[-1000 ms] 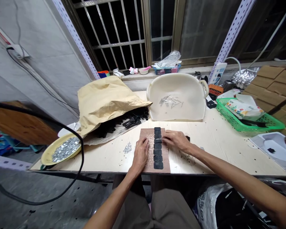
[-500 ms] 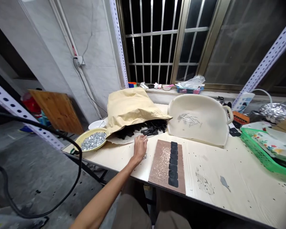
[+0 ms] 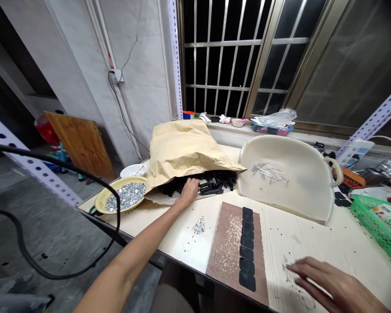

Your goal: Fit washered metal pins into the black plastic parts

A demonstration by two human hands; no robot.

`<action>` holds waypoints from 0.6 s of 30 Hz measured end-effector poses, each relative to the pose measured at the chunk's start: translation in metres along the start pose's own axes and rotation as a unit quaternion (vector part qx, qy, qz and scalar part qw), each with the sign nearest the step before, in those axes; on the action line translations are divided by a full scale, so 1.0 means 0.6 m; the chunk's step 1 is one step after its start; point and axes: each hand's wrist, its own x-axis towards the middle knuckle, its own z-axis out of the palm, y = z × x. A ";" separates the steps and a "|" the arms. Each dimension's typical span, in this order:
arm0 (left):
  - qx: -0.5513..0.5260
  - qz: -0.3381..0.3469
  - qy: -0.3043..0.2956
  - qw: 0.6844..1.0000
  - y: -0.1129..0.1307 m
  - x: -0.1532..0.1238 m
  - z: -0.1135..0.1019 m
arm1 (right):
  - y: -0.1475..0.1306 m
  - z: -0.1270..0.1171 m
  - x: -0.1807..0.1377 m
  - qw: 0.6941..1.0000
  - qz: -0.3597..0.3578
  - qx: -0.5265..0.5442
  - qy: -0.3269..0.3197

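Resting left hand (image 3: 190, 190) at mouth of paper bag (image 3: 189, 145), by black pieces (image 3: 211, 188); fingertips hiding, so cannot tell if grip is pinching any. Right hand (image 3: 327, 280) showing fingers apart, near right side of brown board (image 3: 228, 243). Black pads (image 3: 246, 241) lying in 1 row on board. Small silver bits (image 3: 200, 226) sitting on table (image 3: 286, 217), between bag and board. Yellow dish (image 3: 100, 201) sitting left of bag.

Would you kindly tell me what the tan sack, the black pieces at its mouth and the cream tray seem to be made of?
The tan sack looks like matte paper, judging by its stiff creases. The black pieces may be plastic or rubber: some edges catch a faint sheen. The cream tray is probably satin moulded plastic, given its smooth, curved surface.
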 end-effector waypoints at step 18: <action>-0.439 0.055 -0.133 0.887 0.246 -0.116 -0.032 | -0.013 0.098 0.174 0.984 -0.087 -0.156 0.028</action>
